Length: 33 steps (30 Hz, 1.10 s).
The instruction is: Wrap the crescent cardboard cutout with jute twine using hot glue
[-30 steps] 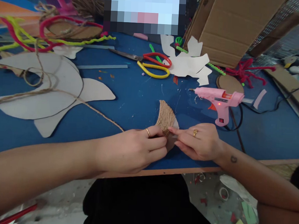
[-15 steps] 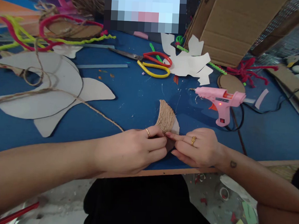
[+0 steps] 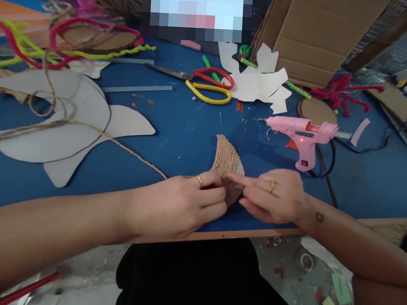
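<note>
A small curved card piece (image 3: 234, 196) lies near the table's front edge, its upper part covered with close rows of brown twine (image 3: 225, 154). My left hand (image 3: 190, 205) is closed on the left side of this piece; its fingertips are partly hidden. From that hand a loose strand of twine runs up and left across grey card shapes (image 3: 85, 119). My right hand (image 3: 272, 195) reaches in from the right, index finger stretched out and touching the lower twine rows, its other fingers loosely bent and holding nothing.
A pink glue gun (image 3: 303, 137) with a lit light lies to the right. Scissors (image 3: 208, 87) with red and yellow handles lie beyond the hands, beside white paper cutouts (image 3: 258, 82). Fuzzy pipe cleaners (image 3: 21, 47) are at back left, and a cardboard box (image 3: 319, 35) stands at back right.
My right index finger has moved slightly up over the twine rows, and the right hand has shifted a little up and right. My left hand keeps its grip in place.
</note>
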{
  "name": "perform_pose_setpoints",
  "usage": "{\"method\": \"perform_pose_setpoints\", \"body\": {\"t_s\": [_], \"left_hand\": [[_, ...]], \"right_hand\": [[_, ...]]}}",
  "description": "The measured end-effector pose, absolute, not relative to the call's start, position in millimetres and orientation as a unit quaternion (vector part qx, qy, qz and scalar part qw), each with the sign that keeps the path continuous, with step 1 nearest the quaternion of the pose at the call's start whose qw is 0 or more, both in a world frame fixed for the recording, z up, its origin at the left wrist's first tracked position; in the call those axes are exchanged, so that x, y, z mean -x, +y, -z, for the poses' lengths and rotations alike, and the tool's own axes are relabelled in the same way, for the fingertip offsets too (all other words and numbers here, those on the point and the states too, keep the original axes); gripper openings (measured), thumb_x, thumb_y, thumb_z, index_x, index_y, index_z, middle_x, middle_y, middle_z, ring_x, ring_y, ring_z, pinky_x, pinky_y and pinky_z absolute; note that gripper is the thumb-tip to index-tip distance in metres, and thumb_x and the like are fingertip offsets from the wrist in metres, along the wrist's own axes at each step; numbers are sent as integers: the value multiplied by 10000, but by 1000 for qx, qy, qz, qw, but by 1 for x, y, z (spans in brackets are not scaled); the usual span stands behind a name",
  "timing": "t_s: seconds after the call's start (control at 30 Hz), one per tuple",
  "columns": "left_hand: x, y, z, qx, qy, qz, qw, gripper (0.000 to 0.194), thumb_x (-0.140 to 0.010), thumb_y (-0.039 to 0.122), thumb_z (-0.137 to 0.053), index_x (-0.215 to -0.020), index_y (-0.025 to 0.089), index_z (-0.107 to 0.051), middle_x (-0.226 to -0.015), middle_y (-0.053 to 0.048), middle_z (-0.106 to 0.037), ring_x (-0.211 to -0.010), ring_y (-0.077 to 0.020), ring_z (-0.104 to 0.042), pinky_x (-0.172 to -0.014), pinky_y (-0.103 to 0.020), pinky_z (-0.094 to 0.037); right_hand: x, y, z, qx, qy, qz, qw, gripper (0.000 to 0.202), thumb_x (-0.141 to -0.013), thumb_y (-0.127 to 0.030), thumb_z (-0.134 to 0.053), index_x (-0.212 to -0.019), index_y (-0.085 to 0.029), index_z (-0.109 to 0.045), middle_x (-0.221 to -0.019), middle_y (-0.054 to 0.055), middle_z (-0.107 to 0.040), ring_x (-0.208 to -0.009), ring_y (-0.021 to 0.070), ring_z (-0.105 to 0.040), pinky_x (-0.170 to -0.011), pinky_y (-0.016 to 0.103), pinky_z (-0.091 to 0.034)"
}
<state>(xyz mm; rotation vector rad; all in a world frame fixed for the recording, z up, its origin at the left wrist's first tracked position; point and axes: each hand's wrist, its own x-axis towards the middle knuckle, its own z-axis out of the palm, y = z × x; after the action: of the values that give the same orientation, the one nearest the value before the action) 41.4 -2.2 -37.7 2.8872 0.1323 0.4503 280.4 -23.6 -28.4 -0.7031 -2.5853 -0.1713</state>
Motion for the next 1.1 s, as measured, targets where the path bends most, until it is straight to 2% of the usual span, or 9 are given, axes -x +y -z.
{"method": "perform_pose_setpoints", "body": {"t_s": [0.1,0.17,0.23,0.4,0.63,0.8,0.9,1.03,1.1], "left_hand": [[-41,-1,38,-982,41,-152,106,265,-901,101,-379,-1021,125,-614,-946,-71,-616,-976,-202,-586,-993,-330,-499],[-41,-1,38,-981,37,-157,107,263,-887,93,-392,-1027,112,-613,-936,-72,-610,-953,-200,-586,-987,-328,-502],[-41,-1,38,-980,39,-156,113,256,-876,87,-399,-1014,107,-614,-936,-74,-609,-958,-204,-585,-983,-330,-506],[-42,-1,37,-980,36,-154,121,255,-881,82,-380,-980,117,-612,-936,-79,-611,-965,-208,-586,-973,-344,-514],[-42,-1,35,-981,34,-153,112,252,-894,88,-373,-977,117,-609,-969,-90,-624,-996,-217,-576,-953,-342,-516],[-42,-1,35,-981,37,-147,121,275,-899,89,-344,-975,123,-606,-939,-80,-621,-956,-205,-573,-960,-339,-511],[-41,-1,37,-981,38,-151,119,264,-889,83,-359,-979,118,-604,-951,-86,-621,-984,-213,-573,-958,-341,-515],[-40,-1,37,-981,32,-146,120,266,-879,85,-379,-1009,109,-609,-973,-98,-620,-1020,-234,-567,-942,-354,-522],[-40,-1,37,-981,30,-146,124,263,-877,83,-380,-1002,105,-611,-967,-97,-618,-1004,-230,-572,-943,-355,-521]], "right_hand": [[-284,-20,32,319,-916,44,239,179,-902,-219,-519,-790,-164,-647,-790,11,-756,-502,71,-600,-480,230,-418],[-284,-19,33,340,-909,33,238,191,-915,-229,-514,-932,-140,-682,-599,-32,-685,-468,72,-589,-481,223,-422],[-285,-19,34,345,-909,28,231,234,-927,-250,-502,-1001,-126,-686,-536,-49,-639,-441,71,-570,-481,218,-424],[-284,-15,30,348,-904,50,242,233,-926,-230,-486,-868,-140,-692,-669,-14,-716,-457,61,-564,-506,212,-434],[-284,-12,30,388,-895,43,217,295,-947,-274,-471,-977,-105,-711,-494,-43,-614,-385,70,-507,-438,217,-374],[-283,-13,28,374,-895,35,241,284,-946,-232,-447,-998,-107,-696,-737,15,-739,-450,60,-539,-484,205,-400],[-282,-12,28,385,-892,23,235,297,-956,-241,-433,-1033,-108,-687,-686,-1,-721,-419,56,-501,-458,204,-372],[-282,-10,29,392,-895,21,210,309,-967,-280,-423,-986,-127,-691,-576,-32,-666,-403,60,-498,-443,209,-359],[-282,-11,28,385,-897,24,218,305,-964,-273,-423,-973,-119,-686,-631,-15,-697,-422,61,-518,-462,207,-384]]}}
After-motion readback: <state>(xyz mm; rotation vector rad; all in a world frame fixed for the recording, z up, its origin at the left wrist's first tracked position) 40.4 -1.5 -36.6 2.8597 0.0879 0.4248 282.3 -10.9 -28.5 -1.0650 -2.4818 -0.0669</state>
